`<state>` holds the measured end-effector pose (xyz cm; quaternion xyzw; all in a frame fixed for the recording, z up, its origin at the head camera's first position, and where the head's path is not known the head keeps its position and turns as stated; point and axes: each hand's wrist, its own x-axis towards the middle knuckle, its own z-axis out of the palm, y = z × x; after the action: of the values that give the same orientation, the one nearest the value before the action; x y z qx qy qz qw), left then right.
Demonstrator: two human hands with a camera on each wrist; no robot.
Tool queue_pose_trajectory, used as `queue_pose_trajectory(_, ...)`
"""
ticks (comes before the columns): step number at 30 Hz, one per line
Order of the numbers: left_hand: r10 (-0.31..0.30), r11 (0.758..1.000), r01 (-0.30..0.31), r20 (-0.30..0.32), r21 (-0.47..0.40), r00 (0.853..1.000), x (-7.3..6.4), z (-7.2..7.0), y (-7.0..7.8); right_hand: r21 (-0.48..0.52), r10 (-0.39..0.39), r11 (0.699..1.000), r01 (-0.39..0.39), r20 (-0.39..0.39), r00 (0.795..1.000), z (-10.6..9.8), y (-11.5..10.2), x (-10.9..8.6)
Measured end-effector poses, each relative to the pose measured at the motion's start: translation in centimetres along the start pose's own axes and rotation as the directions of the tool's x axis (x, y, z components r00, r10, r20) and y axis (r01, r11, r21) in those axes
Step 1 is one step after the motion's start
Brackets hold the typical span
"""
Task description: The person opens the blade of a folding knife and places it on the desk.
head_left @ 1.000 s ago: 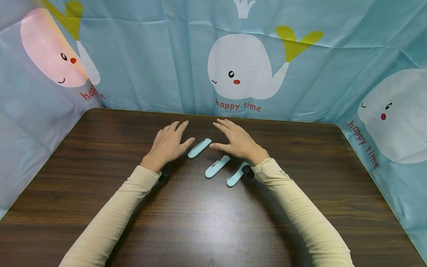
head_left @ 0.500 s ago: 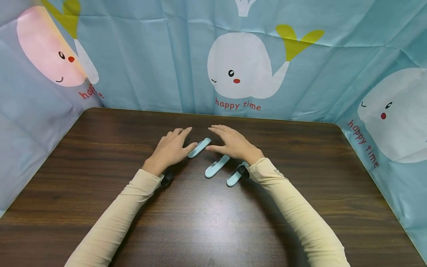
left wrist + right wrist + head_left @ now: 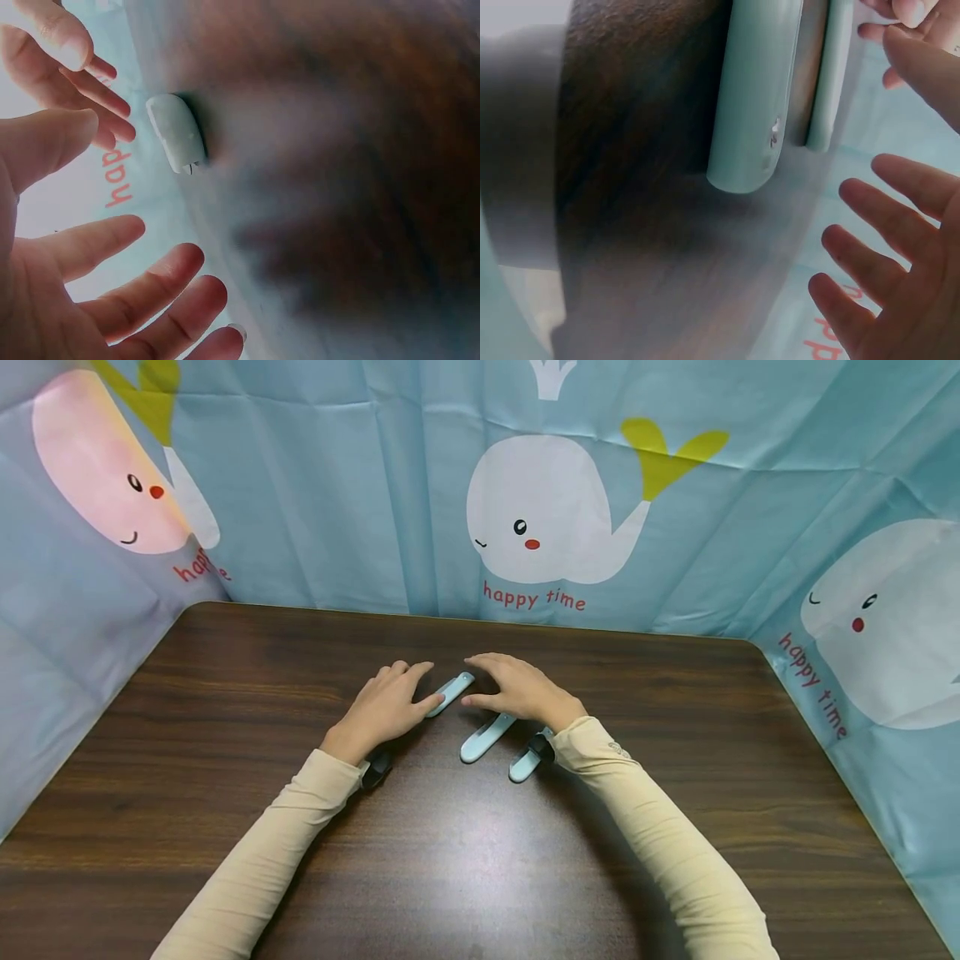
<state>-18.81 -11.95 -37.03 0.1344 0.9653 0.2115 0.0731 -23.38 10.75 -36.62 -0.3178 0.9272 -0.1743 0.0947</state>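
Note:
Three slim light-blue pieces with rounded ends, a slot and a small rivet, like folded pocket knives, lie slantwise on the brown table. My left hand (image 3: 378, 710) hovers with fingers spread beside the far folded knife (image 3: 453, 691); its thumb covers part of that one in the head view. In the left wrist view a gap separates the fingers from a folded knife (image 3: 178, 133). Above the middle folded knife (image 3: 482, 742) hangs my right hand (image 3: 517, 689), fingers apart and holding nothing. The right wrist strap hides part of the near folded knife (image 3: 522, 767).
Dark wood-grain table (image 3: 225, 710) spreads around the hands. A light-blue curtain (image 3: 315, 510) printed with whales stands along its far edge and both sides. Black camera straps (image 3: 377, 770) sit at the wrists.
Both hands have come lower and slightly nearer to each other, toward the folded knives. The right hand has shifted left and toward the body. The folded knives lie where they were.

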Motion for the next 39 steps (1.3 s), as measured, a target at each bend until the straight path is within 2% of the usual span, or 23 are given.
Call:
queue_pose_trajectory(14, 0.035, 0.999, -0.035, 0.050, -0.009, 0.998, 0.32, 0.20, -0.28, 0.025, -0.022, 0.999, 0.021, 0.026, 0.999, 0.62, -0.16, 0.50)
queue_pose_trajectory(25, 0.020, 0.999, -0.019, 0.050, -0.029, 0.999, 0.22, 0.15, -0.17, -0.012, -0.045, 0.999, 0.046, 0.011, 0.999, 0.71, -0.16, 0.67)
queue_pose_trajectory(32, 0.023, 1.000, -0.022, 0.031, -0.020, 0.999, 0.23, 0.41, -0.15, 0.006, -0.069, 0.998, 0.069, -0.025, 0.997, 0.86, 0.05, 0.49)
queue_pose_trajectory(39, 0.008, 0.999, -0.007, 0.021, -0.039, 1.000, 0.23, 0.39, -0.17, 0.026, -0.057, 0.998, 0.058, -0.018, 0.998, 0.52, -0.27, 0.32)
